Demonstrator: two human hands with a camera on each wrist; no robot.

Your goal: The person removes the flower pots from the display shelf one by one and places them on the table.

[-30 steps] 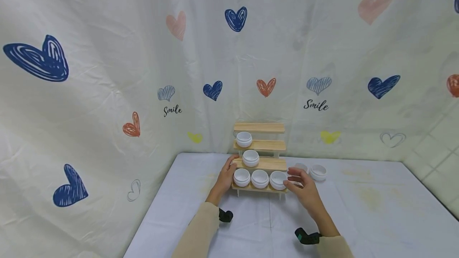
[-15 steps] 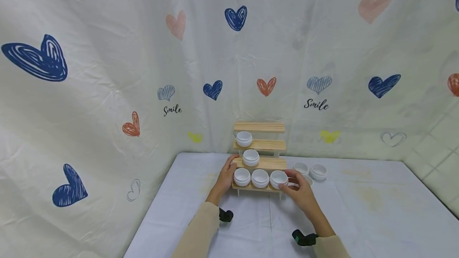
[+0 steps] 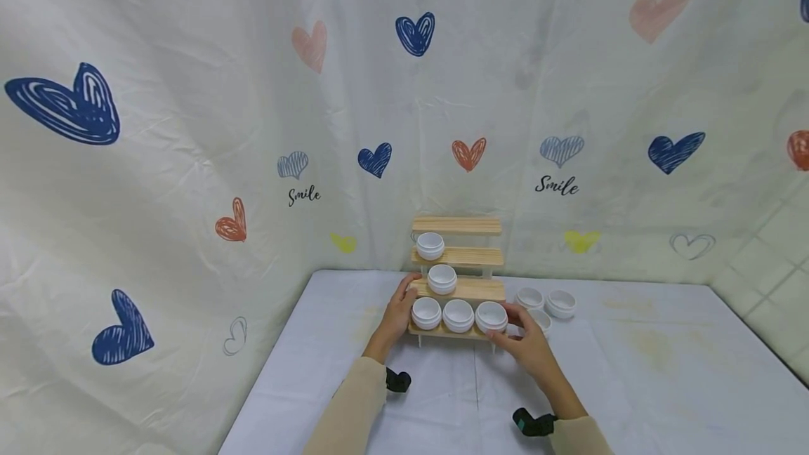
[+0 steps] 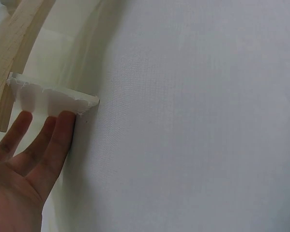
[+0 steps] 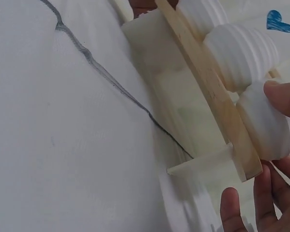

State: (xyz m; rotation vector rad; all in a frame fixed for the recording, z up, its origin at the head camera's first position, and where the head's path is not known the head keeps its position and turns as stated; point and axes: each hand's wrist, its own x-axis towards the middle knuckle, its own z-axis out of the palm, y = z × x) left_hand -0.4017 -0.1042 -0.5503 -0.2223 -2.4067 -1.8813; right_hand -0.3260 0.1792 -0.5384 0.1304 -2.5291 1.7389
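A wooden stepped stand [image 3: 468, 256] with white legs stands toward the back of the table. Three small white bowls line its lowest step; one more sits on each of the two middle steps. My left hand [image 3: 398, 311] holds the stand's left end, thumb and index at the second step; in the left wrist view, several fingers [image 4: 53, 145] touch the white leg [image 4: 53, 94]. My right hand [image 3: 527, 346] pinches the rightmost bowl [image 3: 491, 317] on the lowest step. In the right wrist view the thumb [image 5: 284, 99] lies on that bowl's side, other fingers beyond the step's end.
Three more white bowls [image 3: 561, 304] stand on the white-covered table [image 3: 632, 371] just right of the stand, one partly behind my right hand. The top step [image 3: 457, 225] bears nothing. A white curtain [image 3: 505, 76] printed with hearts hangs close behind.
My right hand has shifted left and closed round the rightmost bowl, uncovering more of the bowls on the table. The left hand and the stand have stayed in place.
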